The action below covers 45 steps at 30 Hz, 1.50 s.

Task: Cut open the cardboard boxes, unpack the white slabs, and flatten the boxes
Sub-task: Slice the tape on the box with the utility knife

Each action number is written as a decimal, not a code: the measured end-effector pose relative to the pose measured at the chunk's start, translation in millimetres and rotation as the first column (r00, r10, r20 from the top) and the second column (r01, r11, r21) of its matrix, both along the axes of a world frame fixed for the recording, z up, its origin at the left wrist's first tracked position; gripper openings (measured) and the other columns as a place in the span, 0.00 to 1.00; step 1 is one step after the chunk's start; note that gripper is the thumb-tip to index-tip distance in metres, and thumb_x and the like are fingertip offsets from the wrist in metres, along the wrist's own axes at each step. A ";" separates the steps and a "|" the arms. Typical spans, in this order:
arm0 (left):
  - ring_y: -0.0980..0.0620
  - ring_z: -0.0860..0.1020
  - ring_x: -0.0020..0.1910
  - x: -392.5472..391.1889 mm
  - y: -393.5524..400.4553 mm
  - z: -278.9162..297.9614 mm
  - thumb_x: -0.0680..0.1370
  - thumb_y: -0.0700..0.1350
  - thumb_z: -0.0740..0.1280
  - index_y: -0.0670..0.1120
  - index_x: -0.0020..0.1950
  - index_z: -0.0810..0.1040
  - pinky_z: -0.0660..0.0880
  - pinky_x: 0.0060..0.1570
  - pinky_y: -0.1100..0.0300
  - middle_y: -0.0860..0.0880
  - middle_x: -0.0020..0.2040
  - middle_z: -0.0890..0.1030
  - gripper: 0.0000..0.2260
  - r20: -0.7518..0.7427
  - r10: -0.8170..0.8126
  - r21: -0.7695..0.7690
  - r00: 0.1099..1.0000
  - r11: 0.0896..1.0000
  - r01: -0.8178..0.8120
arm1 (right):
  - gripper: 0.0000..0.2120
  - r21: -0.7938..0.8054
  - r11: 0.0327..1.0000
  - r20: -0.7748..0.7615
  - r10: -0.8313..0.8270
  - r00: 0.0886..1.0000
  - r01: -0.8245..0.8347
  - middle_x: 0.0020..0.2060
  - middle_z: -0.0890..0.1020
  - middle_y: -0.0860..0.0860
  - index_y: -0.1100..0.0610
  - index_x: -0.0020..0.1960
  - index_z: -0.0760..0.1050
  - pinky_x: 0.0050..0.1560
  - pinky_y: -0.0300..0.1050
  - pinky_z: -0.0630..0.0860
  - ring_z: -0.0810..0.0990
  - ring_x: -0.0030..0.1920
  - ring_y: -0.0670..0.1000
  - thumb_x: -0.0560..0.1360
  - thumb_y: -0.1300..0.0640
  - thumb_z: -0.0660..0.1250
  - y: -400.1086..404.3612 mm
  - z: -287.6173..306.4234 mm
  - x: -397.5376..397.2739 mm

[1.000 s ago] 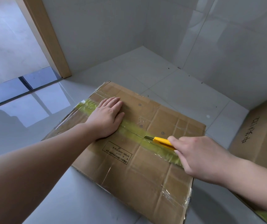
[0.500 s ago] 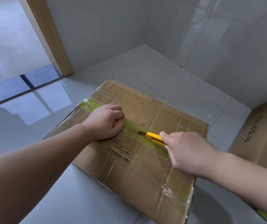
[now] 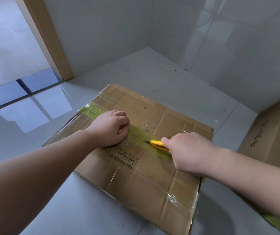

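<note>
A flat brown cardboard box (image 3: 136, 177) lies on the tiled floor, sealed along its middle seam with yellow-green tape (image 3: 136, 134). My right hand (image 3: 188, 152) grips a yellow utility knife (image 3: 158, 144), its blade tip in the tape seam. On the seam left of the blade rests my left hand (image 3: 109, 128), fingers curled into a loose fist, holding nothing that I can see. No white slabs show.
A second cardboard box (image 3: 278, 136) with handwritten marks stands at the right edge. Tiled walls meet in a corner behind the box. A wooden door frame (image 3: 49, 39) rises at the upper left, with glossy floor beyond.
My right hand drew the knife leftward along the tape seam. My left hand went from lying flat on the box to a curled fist.
</note>
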<state>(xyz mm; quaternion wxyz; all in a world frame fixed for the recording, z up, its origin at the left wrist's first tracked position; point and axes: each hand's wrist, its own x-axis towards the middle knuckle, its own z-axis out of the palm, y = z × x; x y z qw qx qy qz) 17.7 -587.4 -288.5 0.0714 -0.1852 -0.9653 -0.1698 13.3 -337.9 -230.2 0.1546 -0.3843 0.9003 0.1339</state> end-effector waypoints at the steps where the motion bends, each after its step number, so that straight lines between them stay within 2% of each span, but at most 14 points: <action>1: 0.50 0.76 0.44 -0.9 -0.8 -0.8 0.77 0.45 0.63 0.46 0.44 0.81 0.75 0.43 0.55 0.52 0.43 0.78 0.08 0.005 0.015 -0.016 1.000 1.000 -0.015 | 0.05 0.005 1.000 0.007 -0.003 1.000 0.003 0.33 0.68 0.47 0.50 0.50 0.65 0.26 0.44 0.60 0.69 0.31 0.49 0.75 0.57 0.59 6.1 1.2 1.5; 4: 0.50 0.76 0.45 -1.6 1.0 -3.6 0.77 0.47 0.61 0.47 0.46 0.79 0.75 0.44 0.54 0.53 0.43 0.77 0.08 -0.002 0.043 -0.051 0.999 0.998 -0.043 | 0.05 0.002 1.000 0.011 -0.004 1.000 0.004 0.34 0.71 0.47 0.49 0.47 0.62 0.26 0.44 0.61 0.72 0.32 0.51 0.76 0.57 0.58 16.4 0.7 5.0; 6: 0.49 0.74 0.52 -4.3 12.5 -5.9 0.78 0.48 0.60 0.48 0.53 0.77 0.72 0.53 0.53 0.51 0.50 0.77 0.09 0.003 0.037 -0.075 0.999 0.997 -0.037 | 0.04 0.001 1.000 0.002 0.000 1.000 0.000 0.33 0.70 0.47 0.50 0.45 0.63 0.25 0.45 0.59 0.71 0.31 0.50 0.75 0.58 0.58 17.1 -1.0 4.3; 9: 0.49 0.63 0.70 -9.4 36.6 -12.6 0.80 0.52 0.57 0.47 0.70 0.68 0.56 0.70 0.54 0.49 0.69 0.68 0.19 0.093 0.066 -0.090 0.994 0.994 -0.058 | 0.04 -0.002 1.000 -0.008 0.008 1.000 -0.008 0.33 0.70 0.48 0.50 0.46 0.63 0.26 0.45 0.59 0.71 0.32 0.52 0.75 0.56 0.58 21.7 -2.0 4.3; 12: 0.52 0.50 0.76 -12.4 44.0 -20.4 0.81 0.57 0.50 0.47 0.76 0.57 0.44 0.73 0.54 0.50 0.77 0.55 0.25 0.130 0.106 -0.185 0.986 0.979 -0.081 | 0.04 0.009 1.000 0.006 0.010 1.000 -0.010 0.34 0.71 0.47 0.50 0.48 0.64 0.27 0.45 0.64 0.73 0.33 0.52 0.75 0.56 0.58 38.9 -1.9 8.8; 16: 0.52 0.45 0.77 -12.8 39.1 -21.4 0.79 0.61 0.44 0.48 0.78 0.51 0.40 0.73 0.53 0.50 0.79 0.48 0.30 0.186 0.117 -0.258 0.976 0.964 -0.066 | 0.08 0.039 0.998 0.054 -0.042 0.998 0.040 0.38 0.74 0.48 0.49 0.54 0.66 0.36 0.50 0.74 0.76 0.38 0.54 0.76 0.57 0.58 65.2 4.2 15.2; 19: 0.52 0.43 0.77 -12.6 53.7 -21.6 0.78 0.62 0.42 0.48 0.78 0.49 0.39 0.74 0.51 0.48 0.79 0.45 0.31 0.200 0.128 -0.287 0.972 0.956 -0.067 | 0.08 0.039 0.999 0.051 -0.041 0.998 0.039 0.39 0.73 0.48 0.50 0.55 0.66 0.37 0.50 0.75 0.75 0.38 0.54 0.76 0.57 0.57 71.1 4.1 17.4; 29: 0.53 0.41 0.76 -13.5 72.4 -26.1 0.75 0.66 0.39 0.50 0.78 0.46 0.37 0.73 0.53 0.50 0.78 0.44 0.35 0.171 0.064 -0.286 0.983 0.958 -0.012 | 0.10 0.083 0.995 0.064 -0.056 0.996 0.051 0.41 0.76 0.49 0.50 0.56 0.67 0.40 0.52 0.78 0.78 0.40 0.55 0.76 0.58 0.58 93.9 10.8 22.7; 35: 0.52 0.40 0.76 -11.9 89.1 -23.9 0.75 0.66 0.38 0.47 0.78 0.45 0.37 0.74 0.50 0.48 0.78 0.42 0.37 0.182 0.082 -0.306 0.980 0.952 -0.023 | 0.23 0.071 0.996 0.053 -0.066 0.996 0.062 0.45 0.76 0.49 0.49 0.71 0.59 0.37 0.48 0.74 0.77 0.41 0.54 0.77 0.58 0.57 99.8 6.4 29.5; 38: 0.54 0.39 0.76 -9.3 99.6 -25.9 0.77 0.65 0.40 0.46 0.78 0.44 0.36 0.74 0.52 0.49 0.78 0.42 0.35 0.179 0.023 -0.298 0.984 0.954 0.032 | 0.21 0.071 0.996 0.044 -0.050 0.998 0.047 0.40 0.72 0.48 0.48 0.69 0.60 0.34 0.47 0.71 0.75 0.38 0.53 0.77 0.58 0.56 108.6 8.4 29.3; 40: 0.54 0.38 0.76 -8.8 99.0 -26.2 0.76 0.65 0.39 0.47 0.78 0.43 0.36 0.73 0.52 0.50 0.78 0.41 0.35 0.178 0.016 -0.307 0.984 0.951 0.040 | 0.18 0.086 0.995 0.038 -0.050 0.998 0.047 0.38 0.71 0.46 0.47 0.66 0.62 0.34 0.48 0.72 0.74 0.37 0.52 0.77 0.57 0.56 117.1 13.5 29.5; 45: 0.53 0.37 0.76 -6.9 108.4 -25.0 0.75 0.65 0.38 0.45 0.78 0.42 0.35 0.73 0.51 0.49 0.78 0.39 0.36 0.177 0.014 -0.320 0.984 0.947 0.044 | 0.14 0.118 0.992 0.032 -0.049 0.998 0.045 0.38 0.72 0.47 0.50 0.61 0.65 0.33 0.48 0.71 0.72 0.34 0.51 0.77 0.58 0.57 119.4 14.0 34.5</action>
